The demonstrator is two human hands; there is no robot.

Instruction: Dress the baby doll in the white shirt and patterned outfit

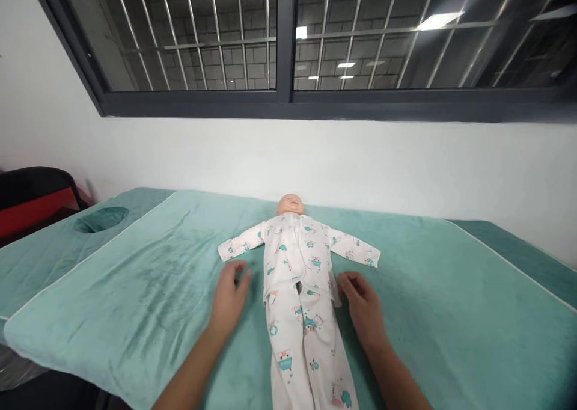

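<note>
A baby doll (291, 205) lies on its back in the middle of a teal towel (148, 278), dressed in a white printed sleepsuit (300, 284) with its arms spread out. My left hand (229, 299) hovers just left of the doll's waist, fingers loosely apart and holding nothing. My right hand (360, 308) rests on the towel just right of the doll's hip, fingers relaxed and empty. Neither hand touches the sleepsuit.
The towel covers a teal massage bed (509, 247) with a face hole (100, 219) at the left end. A white wall and a barred window (288, 37) stand behind. A red and black object (31, 205) sits at the far left.
</note>
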